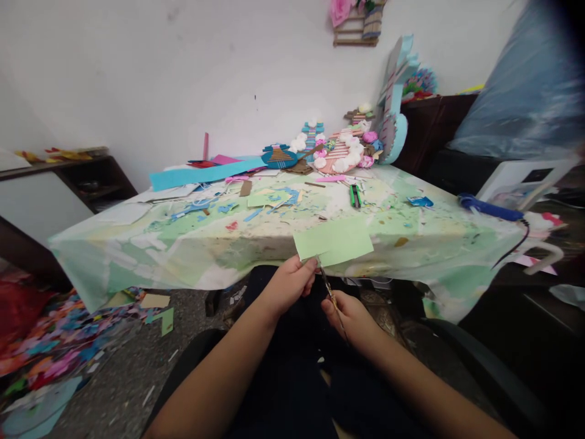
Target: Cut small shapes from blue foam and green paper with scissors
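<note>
A light green sheet of paper [338, 241] is pinched at its lower left edge by my left hand [295, 274], which is closed. My right hand [351, 314] grips a pair of scissors [332, 297] by the handles. The scissor blades point up and to the left, meeting the paper's lower edge right beside my left fingertips. A short slit shows in the paper above the blade tips. Both hands are over my lap, in front of the table's near edge.
Blue and green paper scraps [274, 198] litter the covered table [201, 244]. A green box cutter [355, 196] lies mid-table, and a blue glue gun [489, 207] sits at the right. Decorated craft pieces [340, 152] lean against the wall. Colourful scraps [68, 341] cover the floor at left.
</note>
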The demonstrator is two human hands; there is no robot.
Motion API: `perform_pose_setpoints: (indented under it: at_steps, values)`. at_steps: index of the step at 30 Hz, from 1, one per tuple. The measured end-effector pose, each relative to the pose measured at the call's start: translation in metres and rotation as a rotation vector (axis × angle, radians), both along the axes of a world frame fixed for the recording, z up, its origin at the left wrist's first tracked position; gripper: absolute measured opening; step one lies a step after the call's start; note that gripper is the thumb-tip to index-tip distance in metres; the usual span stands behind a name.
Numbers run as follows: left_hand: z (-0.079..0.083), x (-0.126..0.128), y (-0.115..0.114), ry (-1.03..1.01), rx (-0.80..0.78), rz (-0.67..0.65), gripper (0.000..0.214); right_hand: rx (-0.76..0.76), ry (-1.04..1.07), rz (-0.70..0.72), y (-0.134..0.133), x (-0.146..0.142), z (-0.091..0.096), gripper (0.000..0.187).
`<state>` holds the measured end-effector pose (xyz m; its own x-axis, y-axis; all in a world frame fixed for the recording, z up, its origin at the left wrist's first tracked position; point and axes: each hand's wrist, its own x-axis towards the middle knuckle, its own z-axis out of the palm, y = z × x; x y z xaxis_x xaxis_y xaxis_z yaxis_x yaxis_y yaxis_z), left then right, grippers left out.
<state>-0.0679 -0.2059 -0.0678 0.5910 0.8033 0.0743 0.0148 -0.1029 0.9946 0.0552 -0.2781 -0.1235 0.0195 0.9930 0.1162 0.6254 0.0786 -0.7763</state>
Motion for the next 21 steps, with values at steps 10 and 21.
perform_pose_setpoints:
  at_steps: [10, 21]
  values:
    - [0.0014, 0.0014, -0.0019, -0.001, 0.008, 0.037, 0.024, -0.010, -0.053, -0.002, -0.0038, -0.0018, 0.0060, 0.037]
    - [-0.0012, 0.0016, 0.0022, -0.004, -0.028, 0.081, 0.024, -0.002, -0.041, -0.026, -0.0013, -0.0005, 0.0038, 0.038]
